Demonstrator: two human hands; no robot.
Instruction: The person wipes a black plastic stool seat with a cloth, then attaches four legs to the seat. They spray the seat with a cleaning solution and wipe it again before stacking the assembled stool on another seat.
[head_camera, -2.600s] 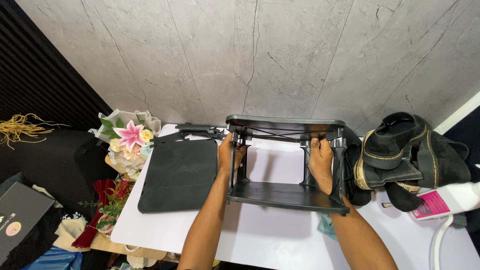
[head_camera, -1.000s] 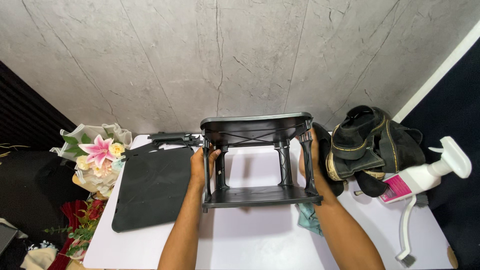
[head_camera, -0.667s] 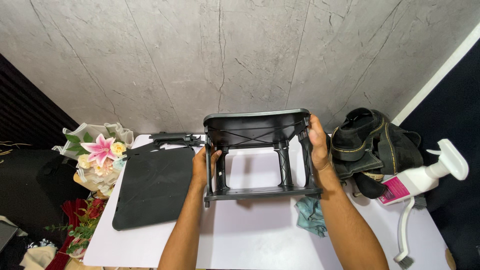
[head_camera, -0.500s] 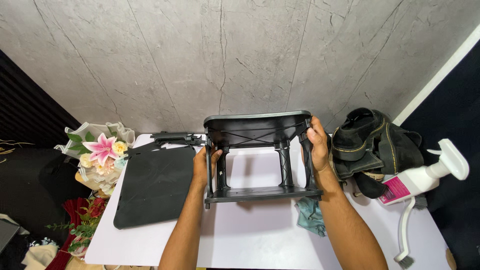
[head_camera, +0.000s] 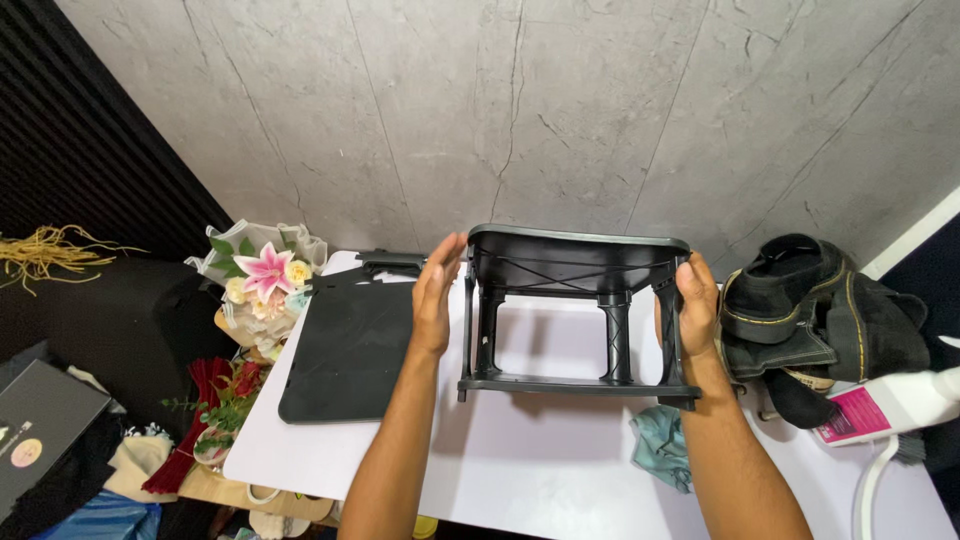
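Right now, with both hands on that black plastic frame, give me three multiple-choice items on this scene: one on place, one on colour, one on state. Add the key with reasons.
1. Where does the flat black panel lie?
A. On the white table, beside the left hand
B. On top of the black shoes
C. Against the wall

2. What colour is the crumpled cloth near the right forearm?
A. Red
B. Light teal
C. Yellow

3. How do the hands meet the black frame?
A. One hand lifts it from above
B. Neither hand touches it
C. One hand on each side

Key: 1 A, the panel lies flat on the table left of the left hand. 2 B, the cloth shows pale blue-green. 3 C, the left hand presses the frame's left side and the right hand wraps its right side.
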